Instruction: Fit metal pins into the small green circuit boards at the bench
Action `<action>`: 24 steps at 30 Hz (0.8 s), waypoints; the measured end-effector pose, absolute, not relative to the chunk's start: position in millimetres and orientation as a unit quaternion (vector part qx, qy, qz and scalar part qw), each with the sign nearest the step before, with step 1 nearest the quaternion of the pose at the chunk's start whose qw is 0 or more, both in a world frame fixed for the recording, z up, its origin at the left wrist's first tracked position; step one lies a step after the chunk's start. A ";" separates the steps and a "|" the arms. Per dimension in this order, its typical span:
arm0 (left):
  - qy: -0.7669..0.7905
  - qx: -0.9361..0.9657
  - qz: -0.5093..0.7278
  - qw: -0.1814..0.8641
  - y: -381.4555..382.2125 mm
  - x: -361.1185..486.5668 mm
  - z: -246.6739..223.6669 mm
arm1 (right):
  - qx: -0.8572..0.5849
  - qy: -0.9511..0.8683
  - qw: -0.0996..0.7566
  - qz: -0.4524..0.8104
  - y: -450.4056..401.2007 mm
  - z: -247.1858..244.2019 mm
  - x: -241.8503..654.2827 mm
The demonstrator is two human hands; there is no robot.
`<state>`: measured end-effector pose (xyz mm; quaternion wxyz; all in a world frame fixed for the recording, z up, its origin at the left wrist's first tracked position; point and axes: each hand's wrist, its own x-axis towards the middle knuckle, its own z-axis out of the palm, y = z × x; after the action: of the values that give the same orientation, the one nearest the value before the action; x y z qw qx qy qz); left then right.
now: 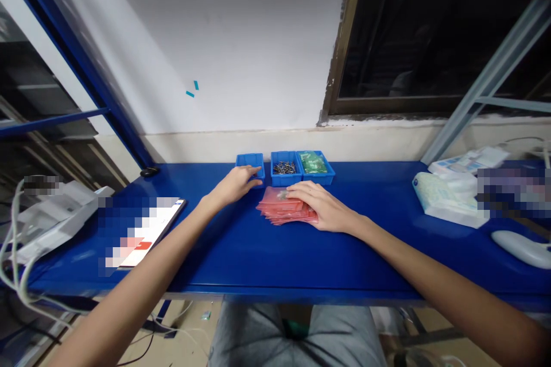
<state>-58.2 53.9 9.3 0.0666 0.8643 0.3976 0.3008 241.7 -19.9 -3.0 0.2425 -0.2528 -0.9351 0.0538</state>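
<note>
My left hand (235, 184) is at the leftmost blue bin (250, 159), its fingers over the near part and right side of the bin. Those fingers are apart, with nothing visible between them; what the bin contains is largely hidden. My right hand (321, 203) lies with stretched fingers on top of a stack of pink plastic bags (282, 206). Something small and greyish shows inside the top bag, too unclear to name. Just behind the stack stands a second blue bin (279, 180) with many small metal screw-like pieces (284, 168).
A third blue bin (329, 175) holds green packets (313, 162). On the left lie a tablet-like screen (161, 223) and white cables (19, 264). A tissue pack (447, 200) and a white mouse (520, 248) lie on the right of the blue table (258, 258).
</note>
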 end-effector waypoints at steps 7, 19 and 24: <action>0.350 0.873 0.315 0.127 68.1 -47.0 9.8 | -0.266 -0.946 0.182 0.035 -15.0 -5.2 245.0; 0.334 0.903 0.258 0.079 7.7 -29.2 27.7 | -0.265 -0.943 0.201 0.026 -8.0 -8.6 240.8; 0.357 0.912 0.194 0.055 -14.2 -20.8 9.3 | -0.306 -0.926 0.211 0.067 -13.2 -11.1 252.2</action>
<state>-20.8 -14.2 9.3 0.0547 0.9122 0.3569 0.1937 252.2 -13.2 -11.1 0.2114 -0.3061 -0.9258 0.0668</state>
